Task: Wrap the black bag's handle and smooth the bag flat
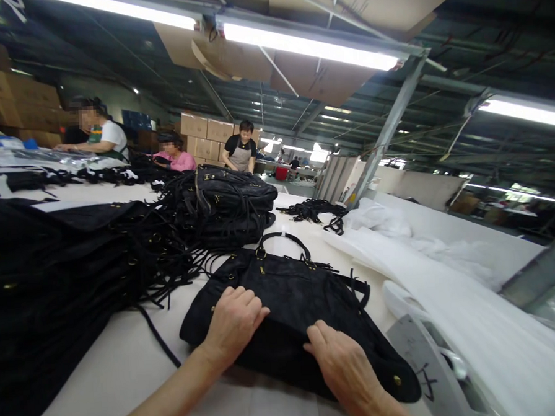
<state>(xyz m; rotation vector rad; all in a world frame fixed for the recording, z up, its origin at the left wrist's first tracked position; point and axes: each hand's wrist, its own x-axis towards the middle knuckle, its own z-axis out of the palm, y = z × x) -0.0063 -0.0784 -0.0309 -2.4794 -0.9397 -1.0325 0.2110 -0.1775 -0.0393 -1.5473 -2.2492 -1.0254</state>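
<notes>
A black handbag (pixel 286 294) lies on its side on the white table in front of me, its bottom edge towards me. One curved handle (pixel 286 235) stands up at its far edge, and small gold-coloured fittings show on it. My left hand (pixel 234 319) is closed, gripping the bag's fabric near the left part of the bottom edge. On the right part, my right hand (pixel 341 360) pinches the fabric with curled fingers. The fingertips of both hands are partly hidden against the black material.
Stacked black bags (pixel 67 275) fill the left, with another pile of bags (pixel 230 201) behind. Black straps (pixel 312 209) lie farther back. White foam sheeting (pixel 468 291) runs along the right, near a grey board (pixel 420 356). Several people work beyond the table, including a person in an apron (pixel 242 154).
</notes>
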